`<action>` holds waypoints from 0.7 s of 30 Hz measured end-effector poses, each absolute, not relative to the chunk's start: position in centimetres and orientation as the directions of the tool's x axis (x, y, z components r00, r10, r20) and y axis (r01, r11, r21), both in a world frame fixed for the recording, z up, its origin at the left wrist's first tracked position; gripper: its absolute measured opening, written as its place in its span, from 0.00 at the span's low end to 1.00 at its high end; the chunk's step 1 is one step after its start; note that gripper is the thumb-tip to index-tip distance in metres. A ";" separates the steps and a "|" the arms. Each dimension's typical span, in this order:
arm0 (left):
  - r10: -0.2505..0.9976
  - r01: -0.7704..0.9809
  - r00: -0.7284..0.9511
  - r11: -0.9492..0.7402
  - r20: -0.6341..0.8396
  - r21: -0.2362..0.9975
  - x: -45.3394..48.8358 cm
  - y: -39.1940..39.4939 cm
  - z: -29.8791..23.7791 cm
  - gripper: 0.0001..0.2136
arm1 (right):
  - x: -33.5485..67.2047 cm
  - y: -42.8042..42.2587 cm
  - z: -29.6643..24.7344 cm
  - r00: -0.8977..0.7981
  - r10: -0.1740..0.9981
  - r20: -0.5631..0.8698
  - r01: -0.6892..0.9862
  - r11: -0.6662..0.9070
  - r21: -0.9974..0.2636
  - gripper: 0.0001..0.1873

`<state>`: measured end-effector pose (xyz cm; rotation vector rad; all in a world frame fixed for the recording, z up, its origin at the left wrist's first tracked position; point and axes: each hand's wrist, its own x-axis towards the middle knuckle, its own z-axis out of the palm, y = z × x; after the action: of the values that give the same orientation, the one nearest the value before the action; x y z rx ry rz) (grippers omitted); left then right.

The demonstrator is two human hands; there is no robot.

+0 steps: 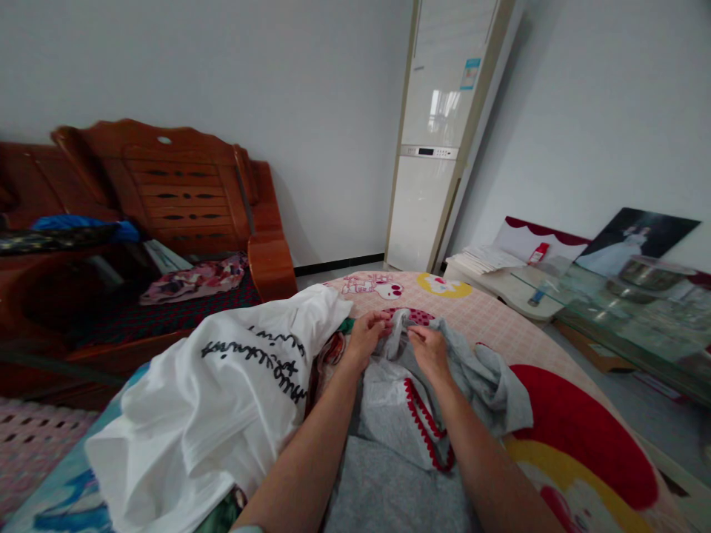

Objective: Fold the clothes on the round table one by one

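A grey garment with red scalloped trim [383, 392] lies spread across the patterned cover in front of me. My left hand [369, 333] pinches the garment's far edge with its fingertips. Just to the right, my right hand [429, 349] grips the same edge, thumb and fingers pressed together. Between the two hands the grey cloth is raised in a small fold. A white garment with black lettering [222, 385] lies crumpled left of my forearms, partly over other coloured cloth.
The pink checked cover [533, 326] has red and yellow round prints. A carved wooden sofa [183, 185] stands at the left with clothes on its seat. A tall air conditioner [427, 148] fills the corner. Right of it, a glass table [611, 311] carries a metal pot [652, 274].
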<state>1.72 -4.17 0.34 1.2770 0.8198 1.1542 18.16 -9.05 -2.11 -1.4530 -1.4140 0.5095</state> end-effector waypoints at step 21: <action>0.970 0.764 0.229 -0.228 0.076 0.604 0.8 -4.0 -1.1 0.10 | 20.4 -7.9 1.3 0.360 0.844 0.397 0.856 -0.130 -0.501 0.19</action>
<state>0.78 -3.95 -1.08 2.0653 1.5918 0.6244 20.36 -7.91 1.31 -1.9567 -1.4722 -0.0217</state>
